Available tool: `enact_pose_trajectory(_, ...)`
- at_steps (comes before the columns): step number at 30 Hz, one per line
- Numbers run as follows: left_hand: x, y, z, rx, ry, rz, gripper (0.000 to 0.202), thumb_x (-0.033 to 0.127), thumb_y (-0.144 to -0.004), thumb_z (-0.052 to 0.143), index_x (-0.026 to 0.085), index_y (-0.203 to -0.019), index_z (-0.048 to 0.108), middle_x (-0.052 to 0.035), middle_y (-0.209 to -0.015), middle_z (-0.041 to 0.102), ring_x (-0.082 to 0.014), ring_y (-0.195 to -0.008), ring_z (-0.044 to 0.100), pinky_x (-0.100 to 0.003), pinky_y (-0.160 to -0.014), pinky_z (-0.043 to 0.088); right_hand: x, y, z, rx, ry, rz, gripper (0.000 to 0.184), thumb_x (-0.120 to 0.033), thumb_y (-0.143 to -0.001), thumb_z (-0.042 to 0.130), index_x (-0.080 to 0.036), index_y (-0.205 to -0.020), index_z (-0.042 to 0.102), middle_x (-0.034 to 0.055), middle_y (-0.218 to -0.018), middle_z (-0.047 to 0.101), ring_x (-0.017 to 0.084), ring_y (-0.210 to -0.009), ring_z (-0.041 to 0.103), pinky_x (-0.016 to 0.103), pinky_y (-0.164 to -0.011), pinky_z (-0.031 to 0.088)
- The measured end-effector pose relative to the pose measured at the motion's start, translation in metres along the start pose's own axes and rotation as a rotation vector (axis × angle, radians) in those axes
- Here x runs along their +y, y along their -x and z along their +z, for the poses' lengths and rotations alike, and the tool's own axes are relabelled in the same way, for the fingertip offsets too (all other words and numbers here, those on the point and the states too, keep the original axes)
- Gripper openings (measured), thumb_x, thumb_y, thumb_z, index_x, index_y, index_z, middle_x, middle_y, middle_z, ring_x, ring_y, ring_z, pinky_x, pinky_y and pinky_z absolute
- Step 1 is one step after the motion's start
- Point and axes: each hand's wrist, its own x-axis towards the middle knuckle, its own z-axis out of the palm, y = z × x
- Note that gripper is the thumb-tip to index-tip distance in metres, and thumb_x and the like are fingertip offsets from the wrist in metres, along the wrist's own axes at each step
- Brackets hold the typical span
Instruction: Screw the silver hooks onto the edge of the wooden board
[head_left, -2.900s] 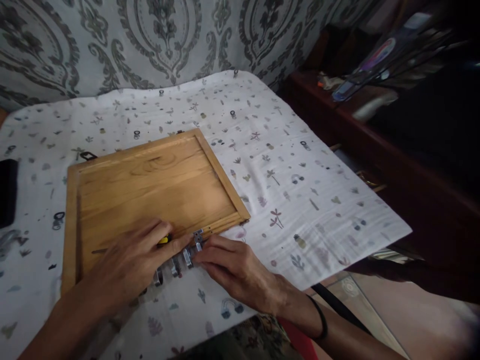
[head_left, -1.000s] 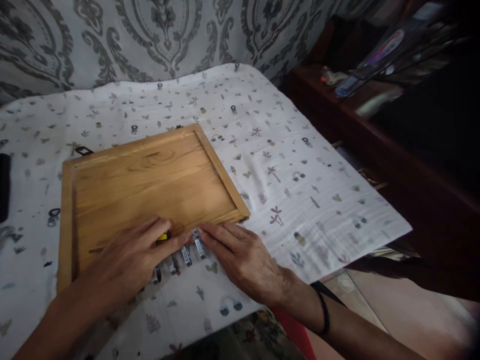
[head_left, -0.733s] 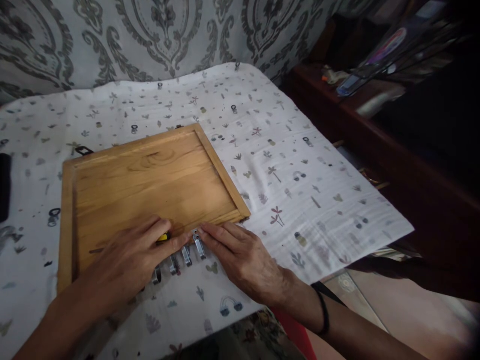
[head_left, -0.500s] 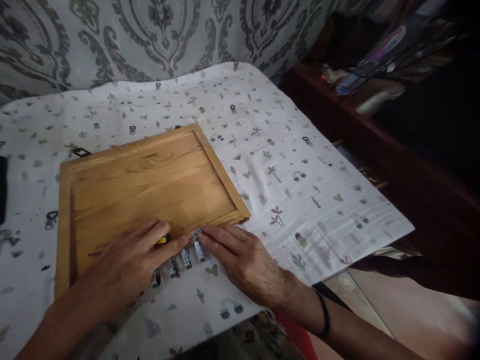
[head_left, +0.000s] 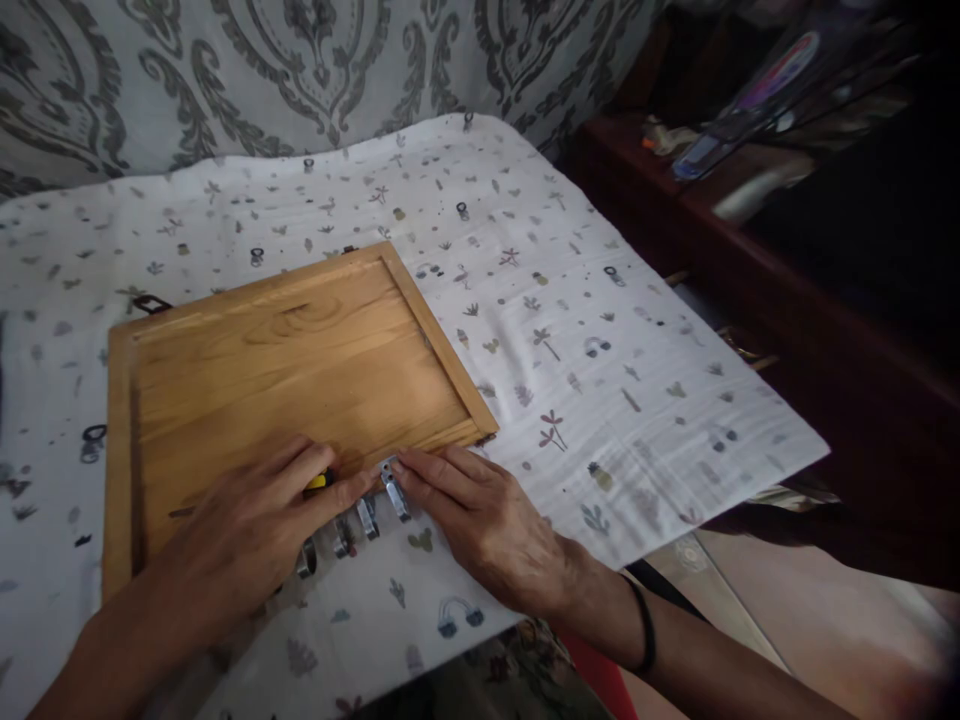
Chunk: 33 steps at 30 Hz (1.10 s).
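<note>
A shallow wooden tray-like panel with a raised frame [head_left: 300,350] lies on the cloth. Along its near edge sits a metal hook rail [head_left: 388,470], with several curved hooks hanging over the side. My left hand [head_left: 247,520] rests over the panel, fingers curled around a yellow and black tool handle [head_left: 320,481]; most of the tool is hidden. Its index finger reaches to the rail. My right hand [head_left: 487,510] pinches the rail's right end against the frame edge, thumb and fingers close together. Both hands meet near this end.
A white printed cloth [head_left: 570,400] covers the table. Two dark metal fittings, one a bracket [head_left: 152,304], stick out at the panel's far edge. Dark red furniture [head_left: 637,170] with a clear bottle [head_left: 742,110] stands to the right; a patterned curtain [head_left: 315,70] hangs behind.
The view has shifted slightly, so the panel appears a little farther left and higher. Both hands keep nearly the same position at the hook rail.
</note>
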Motion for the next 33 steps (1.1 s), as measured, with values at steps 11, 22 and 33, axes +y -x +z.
enact_pose_trajectory(11,0.0,-0.002,-0.002,-0.003,-0.008,0.006,0.065,-0.005,-0.092,0.044,0.031,-0.144,0.059,-0.0049,-0.11,0.063,-0.0208,-0.095,0.064,-0.032,-0.072,0.053,0.002,-0.001,0.0,0.029,0.007,-0.038,0.036,-0.003,-0.101,0.04,-0.001,-0.128,0.064,0.0188,-0.126,0.073,0.025,-0.102,0.066,0.037,-0.09,0.063)
enact_pose_trajectory(22,-0.005,0.001,0.011,0.074,0.032,-0.001,0.066,0.001,-0.095,0.041,0.037,-0.148,0.055,-0.0053,-0.111,0.064,-0.0222,-0.094,0.063,-0.034,-0.073,0.051,0.002,-0.003,-0.004,0.004,0.008,-0.056,0.033,-0.008,-0.105,0.04,-0.008,-0.12,0.07,0.0147,-0.126,0.075,0.023,-0.099,0.068,0.037,-0.081,0.063)
enact_pose_trajectory(33,-0.003,-0.007,0.004,0.124,0.022,0.041,0.057,0.001,-0.095,0.038,0.031,-0.136,0.065,-0.0047,-0.095,0.063,-0.0204,-0.083,0.061,-0.029,-0.065,0.047,0.002,-0.003,-0.005,-0.06,0.098,-0.094,0.031,-0.011,-0.105,0.042,-0.006,-0.119,0.069,0.0155,-0.125,0.074,0.025,-0.1,0.067,0.039,-0.083,0.062)
